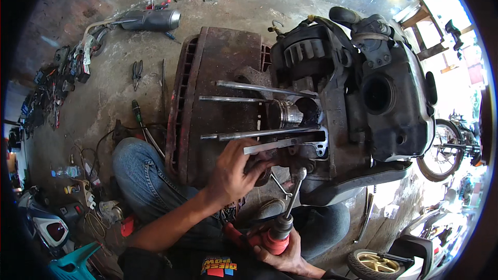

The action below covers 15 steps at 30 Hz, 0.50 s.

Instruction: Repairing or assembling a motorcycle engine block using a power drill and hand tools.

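Observation:
My left hand (231, 171) pinches a flat, pale metal strip (259, 148) beside the opening of the engine (340, 98). The strip's far end lies close to the lower stud and the chain cavity. In my right hand (288, 256) is a red power drill (275, 241), low in front of me. Its long socket extension (294, 197) points up at the engine's near side, and I cannot tell whether the tip touches it. A bare piston (286, 114) sticks out of the engine between several long studs (249, 135).
The engine stands by a rusty brown metal case (223, 57). On the floor lie pliers (137, 75), a green-handled screwdriver (137, 114) and an exhaust muffler (150, 21). Loose parts (52, 98) pile up at the left. A wheel (373, 263) is at the lower right.

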Available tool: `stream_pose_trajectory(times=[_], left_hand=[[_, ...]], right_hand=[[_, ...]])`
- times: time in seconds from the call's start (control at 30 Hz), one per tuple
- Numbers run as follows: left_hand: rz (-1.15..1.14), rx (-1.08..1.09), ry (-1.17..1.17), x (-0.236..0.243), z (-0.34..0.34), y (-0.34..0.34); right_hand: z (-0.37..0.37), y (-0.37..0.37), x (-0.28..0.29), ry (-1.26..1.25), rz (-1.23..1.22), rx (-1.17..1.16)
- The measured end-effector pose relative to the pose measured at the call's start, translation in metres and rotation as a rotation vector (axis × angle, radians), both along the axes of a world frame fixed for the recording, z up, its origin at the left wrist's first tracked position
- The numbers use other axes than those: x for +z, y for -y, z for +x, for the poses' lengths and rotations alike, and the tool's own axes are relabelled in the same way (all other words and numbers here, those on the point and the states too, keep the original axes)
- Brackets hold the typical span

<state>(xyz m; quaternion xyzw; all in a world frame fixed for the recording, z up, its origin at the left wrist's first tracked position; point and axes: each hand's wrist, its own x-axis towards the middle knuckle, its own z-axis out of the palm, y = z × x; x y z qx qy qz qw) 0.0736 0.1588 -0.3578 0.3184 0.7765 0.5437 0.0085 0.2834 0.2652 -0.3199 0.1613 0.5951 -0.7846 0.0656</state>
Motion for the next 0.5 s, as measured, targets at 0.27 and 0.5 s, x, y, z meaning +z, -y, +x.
stream_pose_trajectory(times=[0.27,0.5], left_hand=[[-0.128,-0.128,-0.200,0.035,-0.018,0.075],[-0.507,-0.010,-0.989,0.135,-0.030,0.029]], right_hand=[[-0.010,-0.008,0.010,0.016,-0.042,0.065],[-0.012,-0.020,0.024,0.363,-0.188,0.250]])
